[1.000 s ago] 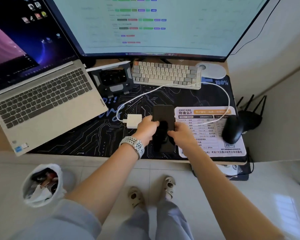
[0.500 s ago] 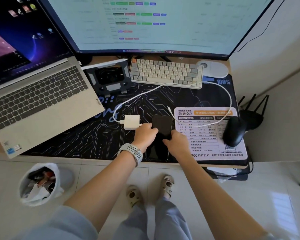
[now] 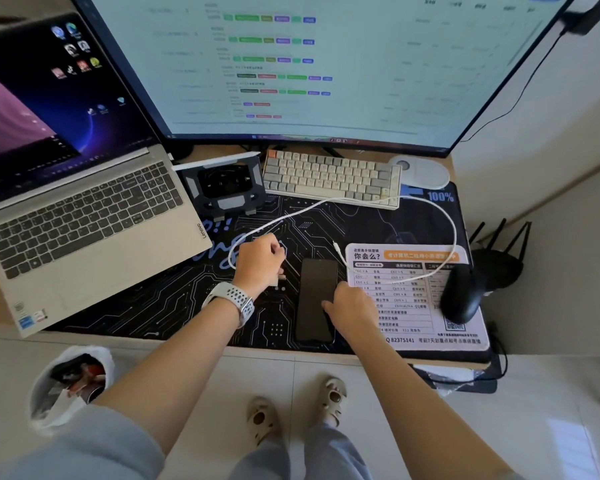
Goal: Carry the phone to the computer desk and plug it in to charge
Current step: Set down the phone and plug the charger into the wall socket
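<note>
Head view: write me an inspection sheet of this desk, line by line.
Surface: black desk mat with circuit print covers most of the desk.
Job's things: phone lies flat, screen dark, not plugged in; cable plug lies loose just beyond its top edge.
Clutter: laptop, keyboard, mouse, shortcut sheet, black stand.
Grippers: left hand closed over the white charger block, mostly hidden; right hand rests fingertips on the phone.
Cables: white cable loops across mat and sheet.
Surroundings: monitor behind; bin and router by the desk.
</note>
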A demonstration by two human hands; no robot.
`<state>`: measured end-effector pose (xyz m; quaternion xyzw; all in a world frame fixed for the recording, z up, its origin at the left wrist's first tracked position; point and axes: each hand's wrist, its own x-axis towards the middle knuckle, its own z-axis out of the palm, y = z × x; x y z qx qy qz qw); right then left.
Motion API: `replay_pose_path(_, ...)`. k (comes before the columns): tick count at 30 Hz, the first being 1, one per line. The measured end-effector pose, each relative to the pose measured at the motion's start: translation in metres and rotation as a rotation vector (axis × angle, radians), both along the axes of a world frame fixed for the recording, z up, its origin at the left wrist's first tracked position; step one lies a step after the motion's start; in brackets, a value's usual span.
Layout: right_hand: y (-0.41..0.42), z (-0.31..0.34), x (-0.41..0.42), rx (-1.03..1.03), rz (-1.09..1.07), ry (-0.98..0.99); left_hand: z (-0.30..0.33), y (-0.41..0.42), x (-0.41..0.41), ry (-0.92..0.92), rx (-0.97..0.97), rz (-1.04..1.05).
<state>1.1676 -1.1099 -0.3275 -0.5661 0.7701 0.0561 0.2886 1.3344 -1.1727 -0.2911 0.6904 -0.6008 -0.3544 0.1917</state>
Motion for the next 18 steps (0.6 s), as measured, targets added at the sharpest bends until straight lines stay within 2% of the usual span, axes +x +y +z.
replay_pose_path(4, -0.008, 0.002, -0.002, 0.000, 0.027, 0.046, 0.007, -0.006, -0.002, -0.307, -0.164, -0.164)
replay_pose_path(7, -0.020, 0.006, -0.010, -0.104, 0.046, 0.083, 0.002, -0.007, -0.001, -0.528, -0.267, -0.325)
replay_pose_path(9, -0.029, 0.008, -0.017, -0.188, 0.058, 0.100, -0.004, -0.007, 0.000, -0.631, -0.271, -0.405)
replay_pose_path(13, -0.041, 0.007, -0.031, -0.267, 0.065, 0.152, -0.015, -0.006, 0.006, -0.659, -0.187, -0.486)
replay_pose_path(18, -0.040, -0.005, -0.040, -0.168, 0.099, 0.263, -0.027, -0.008, 0.018, -0.754, -0.030, -0.595)
